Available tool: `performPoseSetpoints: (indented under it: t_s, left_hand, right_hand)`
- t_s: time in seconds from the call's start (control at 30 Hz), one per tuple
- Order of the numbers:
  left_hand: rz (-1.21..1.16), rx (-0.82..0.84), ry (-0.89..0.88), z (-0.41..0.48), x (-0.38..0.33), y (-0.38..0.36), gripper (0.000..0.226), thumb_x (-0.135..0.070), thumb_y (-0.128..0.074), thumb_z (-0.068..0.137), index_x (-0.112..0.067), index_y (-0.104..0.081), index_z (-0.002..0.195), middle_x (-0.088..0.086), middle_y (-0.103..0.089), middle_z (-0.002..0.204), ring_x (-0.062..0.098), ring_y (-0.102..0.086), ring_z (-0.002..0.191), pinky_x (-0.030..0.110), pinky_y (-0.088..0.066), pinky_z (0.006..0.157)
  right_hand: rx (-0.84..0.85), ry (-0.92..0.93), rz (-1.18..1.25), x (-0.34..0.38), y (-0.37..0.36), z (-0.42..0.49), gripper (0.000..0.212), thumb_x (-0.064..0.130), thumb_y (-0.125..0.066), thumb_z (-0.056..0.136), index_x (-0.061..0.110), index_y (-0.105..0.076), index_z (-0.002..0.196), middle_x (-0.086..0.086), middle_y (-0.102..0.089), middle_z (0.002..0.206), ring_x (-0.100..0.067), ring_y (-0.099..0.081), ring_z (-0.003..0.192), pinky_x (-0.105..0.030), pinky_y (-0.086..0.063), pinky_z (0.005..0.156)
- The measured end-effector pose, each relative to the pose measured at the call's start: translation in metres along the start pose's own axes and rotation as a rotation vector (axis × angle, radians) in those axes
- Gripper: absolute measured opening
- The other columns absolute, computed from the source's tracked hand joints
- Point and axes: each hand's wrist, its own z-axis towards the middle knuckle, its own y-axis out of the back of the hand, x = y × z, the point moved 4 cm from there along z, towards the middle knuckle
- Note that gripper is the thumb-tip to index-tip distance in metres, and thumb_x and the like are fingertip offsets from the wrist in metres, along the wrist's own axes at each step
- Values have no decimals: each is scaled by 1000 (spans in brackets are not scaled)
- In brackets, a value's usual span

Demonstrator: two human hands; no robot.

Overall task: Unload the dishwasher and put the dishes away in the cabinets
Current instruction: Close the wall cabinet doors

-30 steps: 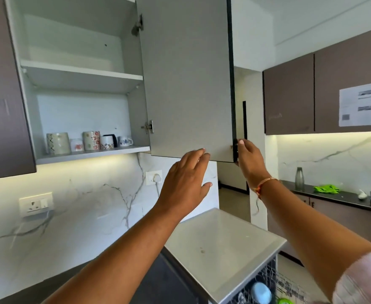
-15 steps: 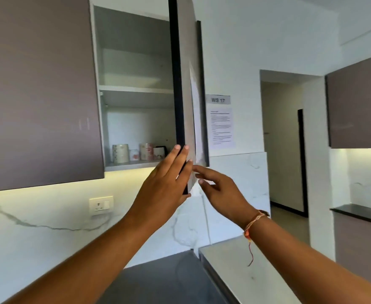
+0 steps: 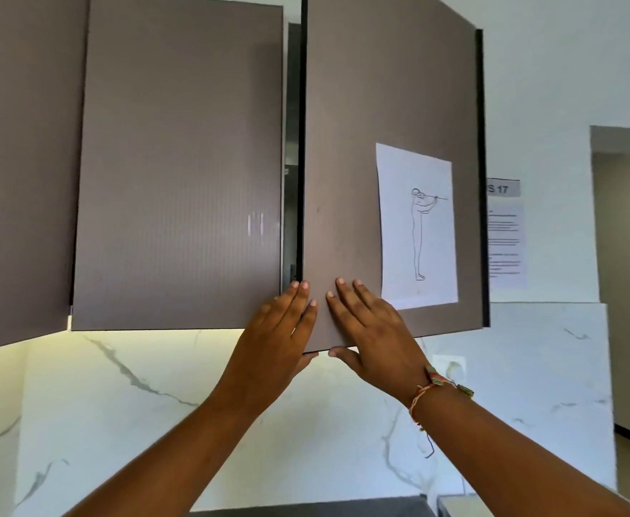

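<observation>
A: You have both hands on the cabinet door (image 3: 343,162), at its lower left corner in the middle of the frame. Your left hand (image 3: 274,341) lies along the door's free edge. Your right hand (image 3: 371,330) is flat on its face, just left of the paper sheet (image 3: 416,225).

B: Neither grip is clenched — your fingers lie straight against the panel and each thumb tucks under the bottom edge. You're pressing, not grasping.

A: The door isn't home yet: a dark gap shows between it and the neighbouring door (image 3: 179,162). I'd judge you're shutting the cabinet.

B: No dishes and no dishwasher show in this view, so you can't tell from here what's left to unload.

A: Next, push evenly until the gap closes, with your left fingers kept clear of that edge — then look down past the tabletop (image 3: 306,509) for the next load.
</observation>
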Motion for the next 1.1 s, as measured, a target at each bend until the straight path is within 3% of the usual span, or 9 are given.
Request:
performPoseSetpoints:
  t_s: [0.4,0.73,0.8,0.83,0.93,1.0,1.03,1.1]
  left_hand:
    - [-45,-14,101,7,54,-104,88,-64,-63,79,-9,-42,145,14,-34,155,32,-33,142,48,-34,112]
    - [-260,151,168,4,72,-127,72,-56,-51,90,-25,-30,151,-6,-16,162,19,-15,149,45,-24,117]
    - [-399,109,328,-6,79,-126,67,-53,-53,90,-25,-35,148,-5,-23,160,16,-19,147,40,-25,115]
    - [-478,13,471,-13,84,-123,65,-49,-60,88,-22,-40,144,-1,-32,156,18,-28,143,37,-30,112]
    - [-598,-293,1129,-43,114,-115,62,-37,-73,82,-5,-47,128,16,-48,131,35,-45,122,41,-40,99]
    - [-712,-243,1636,-64,136,-123,70,-43,-71,82,3,-43,126,24,-46,126,42,-46,119,46,-39,98]
    - [-843,-203,1799,-72,143,-127,73,-49,-69,83,3,-42,126,26,-47,127,43,-48,120,48,-40,98]
    - [-1249,-378,1843,-77,162,-133,61,-49,-66,86,-4,-47,123,22,-54,129,39,-54,117,48,-45,98]
  right_hand:
    - [136,-22,-161,16,-85,71,89,41,-74,82,26,-24,154,-6,-24,161,-44,-29,143,-56,-42,102]
    - [246,-63,-163,16,-109,89,83,38,-60,95,27,-6,157,-1,0,165,-45,-8,148,-55,-38,106]
    - [250,-59,-165,15,-110,88,83,39,-57,96,27,-1,157,-1,6,165,-45,-3,148,-54,-36,108]
    - [254,-54,-162,15,-110,88,82,39,-54,98,28,2,156,0,9,165,-44,0,149,-54,-34,110]
    - [269,-41,-143,15,-108,90,81,41,-51,99,27,4,156,1,12,164,-44,4,149,-53,-32,112]
    - [284,-25,-131,13,-108,91,82,42,-51,98,27,5,156,1,12,164,-43,5,149,-52,-32,113]
    - [291,-17,-130,12,-108,91,82,42,-51,98,28,5,156,1,13,164,-43,5,149,-52,-32,113]
    - [302,0,-139,11,-108,91,82,42,-51,98,28,6,156,1,14,164,-43,6,149,-51,-31,113]
